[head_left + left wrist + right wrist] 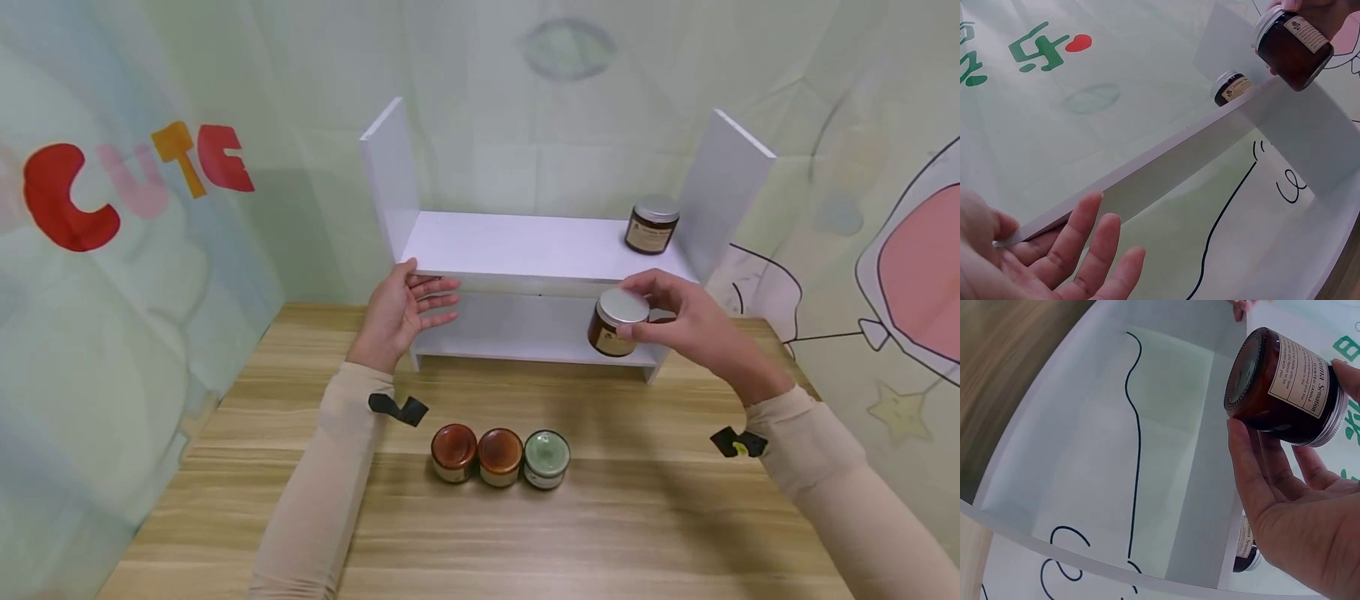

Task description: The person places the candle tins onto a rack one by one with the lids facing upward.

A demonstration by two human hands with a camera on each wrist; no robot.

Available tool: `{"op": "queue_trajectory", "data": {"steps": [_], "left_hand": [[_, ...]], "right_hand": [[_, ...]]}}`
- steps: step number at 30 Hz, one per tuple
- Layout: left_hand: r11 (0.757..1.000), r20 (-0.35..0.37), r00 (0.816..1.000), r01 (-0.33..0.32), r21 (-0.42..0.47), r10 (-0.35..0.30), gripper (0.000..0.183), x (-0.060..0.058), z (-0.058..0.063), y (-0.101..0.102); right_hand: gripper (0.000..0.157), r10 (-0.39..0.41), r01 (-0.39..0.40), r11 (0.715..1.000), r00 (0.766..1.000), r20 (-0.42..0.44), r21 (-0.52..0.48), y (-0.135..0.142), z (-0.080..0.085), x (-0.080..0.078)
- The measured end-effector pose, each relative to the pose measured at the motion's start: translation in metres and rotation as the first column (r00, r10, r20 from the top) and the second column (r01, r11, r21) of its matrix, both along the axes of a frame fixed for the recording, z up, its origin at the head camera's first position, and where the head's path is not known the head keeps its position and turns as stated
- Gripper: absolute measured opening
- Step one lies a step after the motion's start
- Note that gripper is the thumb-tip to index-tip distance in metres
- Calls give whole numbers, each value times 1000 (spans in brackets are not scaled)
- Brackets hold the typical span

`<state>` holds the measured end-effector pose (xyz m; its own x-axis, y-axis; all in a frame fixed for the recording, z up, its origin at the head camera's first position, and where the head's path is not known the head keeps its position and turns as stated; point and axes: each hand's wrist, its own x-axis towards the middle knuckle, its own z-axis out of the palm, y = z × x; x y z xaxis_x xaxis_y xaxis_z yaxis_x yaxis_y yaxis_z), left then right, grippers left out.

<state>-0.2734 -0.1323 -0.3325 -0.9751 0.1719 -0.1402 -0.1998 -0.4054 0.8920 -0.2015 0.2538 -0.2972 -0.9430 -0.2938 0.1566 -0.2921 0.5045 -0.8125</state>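
Observation:
My right hand (675,312) grips a scented candle (617,335), a dark amber jar with a silver lid and a paper label, in front of the white shelf's upper board (517,246). In the right wrist view the candle (1282,387) is tilted, its label facing the camera. My left hand (401,312) pinches the left front edge of that board, thumb on top and index finger underneath; the other fingers (1107,237) are spread beneath. A matching candle (651,227) stands at the upper board's right end.
On the wooden table (637,533), in front of the shelf, stand a row of jars: a reddish-brown jar (454,450), an orange-brown jar (500,454) and a green jar (547,457). Upright side panels (390,175) bound the shelf, above a lower board (517,329). Printed cloth hangs behind.

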Motion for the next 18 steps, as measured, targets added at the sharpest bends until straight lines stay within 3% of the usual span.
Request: {"op": "queue_trajectory", "data": {"steps": [18], "left_hand": [[1000,-9,1000,-10,7,10,45,0,1,-3]], "right_hand": [[52,-1,-1,998,999,33,61,-5,35,-17]]}}
